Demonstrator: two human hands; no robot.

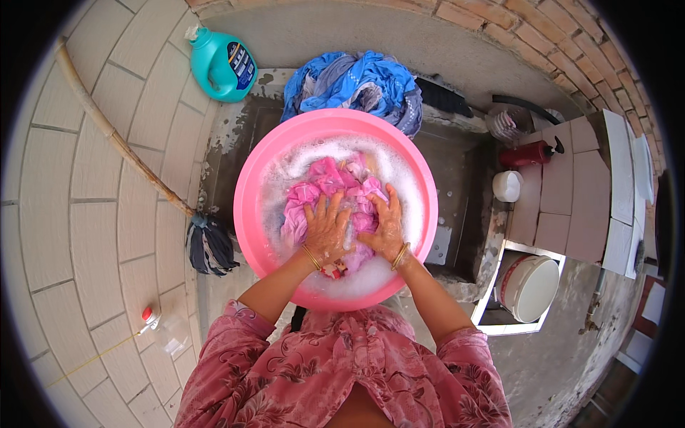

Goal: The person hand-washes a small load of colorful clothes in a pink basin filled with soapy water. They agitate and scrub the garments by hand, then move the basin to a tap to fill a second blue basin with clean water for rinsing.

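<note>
A round pink plastic basin (251,176) holds sudsy water and a bunched pink cloth (327,174). My left hand (327,227) lies with spread fingers on the left part of the wet cloth. On the cloth's right part rests my right hand (386,223), its fingers spread and bent. Neither hand is closed round the fabric. White foam (404,187) rings the cloth, and a small red patterned piece of fabric (334,269) shows beside my left wrist. What lies under the water cannot be seen.
Blue and grey cloths (353,88) are heaped behind the basin, on the concrete sink's edge (455,120). A teal detergent jug (222,64) stands back left; a mop (211,243) leans left. At right are a red pump bottle (527,153), a white cup (507,186) and a white bucket (535,289).
</note>
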